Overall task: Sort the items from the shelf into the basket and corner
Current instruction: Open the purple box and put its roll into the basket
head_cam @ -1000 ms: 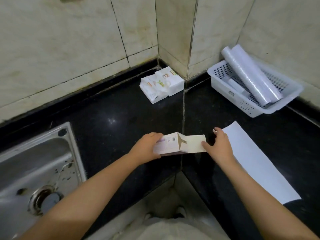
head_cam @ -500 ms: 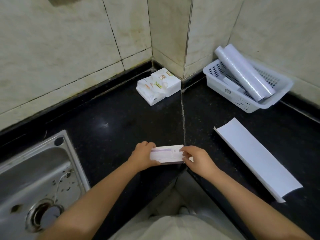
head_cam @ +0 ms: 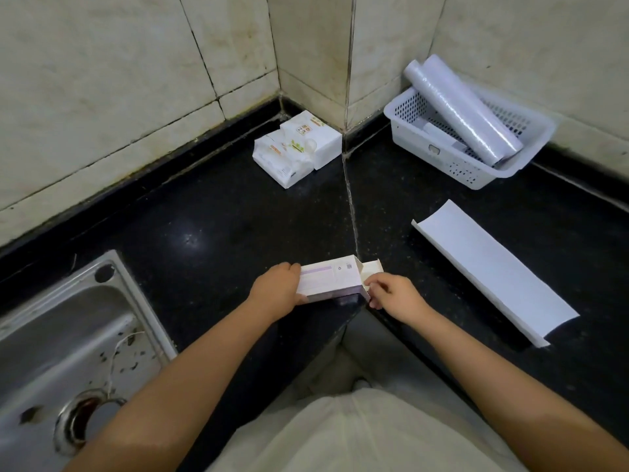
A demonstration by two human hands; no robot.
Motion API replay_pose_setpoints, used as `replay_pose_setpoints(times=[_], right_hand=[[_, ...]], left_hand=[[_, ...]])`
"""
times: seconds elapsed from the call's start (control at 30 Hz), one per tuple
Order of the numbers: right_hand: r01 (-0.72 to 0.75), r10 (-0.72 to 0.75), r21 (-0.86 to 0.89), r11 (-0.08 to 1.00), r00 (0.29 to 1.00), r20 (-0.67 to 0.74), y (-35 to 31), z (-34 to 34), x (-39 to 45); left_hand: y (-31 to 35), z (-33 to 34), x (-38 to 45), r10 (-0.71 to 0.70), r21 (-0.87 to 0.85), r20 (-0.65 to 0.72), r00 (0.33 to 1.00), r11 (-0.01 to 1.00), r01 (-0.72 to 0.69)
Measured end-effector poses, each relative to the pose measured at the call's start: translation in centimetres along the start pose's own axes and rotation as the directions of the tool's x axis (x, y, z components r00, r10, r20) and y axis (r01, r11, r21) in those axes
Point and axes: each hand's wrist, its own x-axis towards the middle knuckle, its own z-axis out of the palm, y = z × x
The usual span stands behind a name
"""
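Low centre of the frame, the box (head_cam: 328, 279) lies lengthwise left to right on the desk (head_cam: 204, 216) — left hand (head_cam: 277, 291) clasping one end, right hand (head_cam: 391, 292) pinching the open flap (basket (head_cam: 442, 155) upper right, nearer the right hand)

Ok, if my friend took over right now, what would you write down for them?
Left hand: holding the left end of the small box near the counter's front edge.
Right hand: pinching the open end flap of that box.
Basket, back right by the wall: two plastic-wrap rolls lie in it, poking over the rim.
Corner: tissue packs sit against the wall.
Curved white sheet: loose on the counter, right of the hands.
Done: rolls and tissue packs look sorted.
Left: probably close the box and place it, then deal with the white sheet.
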Motion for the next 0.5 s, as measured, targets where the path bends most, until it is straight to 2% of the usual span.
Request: replay_pose_setpoints(times=[0.1,0.17,0.3,0.4,0.5], right_hand=[[-0.063,0.062,0.004,0.998,0.993,0.103,-0.9,-0.1,0.3],[-0.020,0.029,-0.064,0.998,0.990,0.139,-2.0,-0.5,0.6],[0.183,-0.176,-0.179,0.967,0.983,0.054,-3.8,-0.8,0.9],[0.247,-0.254,-0.268,0.931,0.967,0.006,-5.1,-0.4,1.0],[0.279,-0.300,-0.363,0.889,0.954,-0.003,-6.5,0.5,1.2]], left_hand=[[-0.7,0.5,-0.5,0.019,-0.047,-0.053,0.998,0.999,-0.022],[-1.4,0.9,-1.0,0.049,-0.089,-0.093,0.994,0.994,-0.058],[-3.1,1.6,-2.2,0.082,-0.183,-0.160,0.984,0.977,-0.111],[-4.0,1.7,-2.8,0.051,-0.287,-0.200,0.978,0.952,-0.108],[-4.6,2.1,-3.4,0.025,-0.333,-0.180,0.983,0.939,-0.085]])
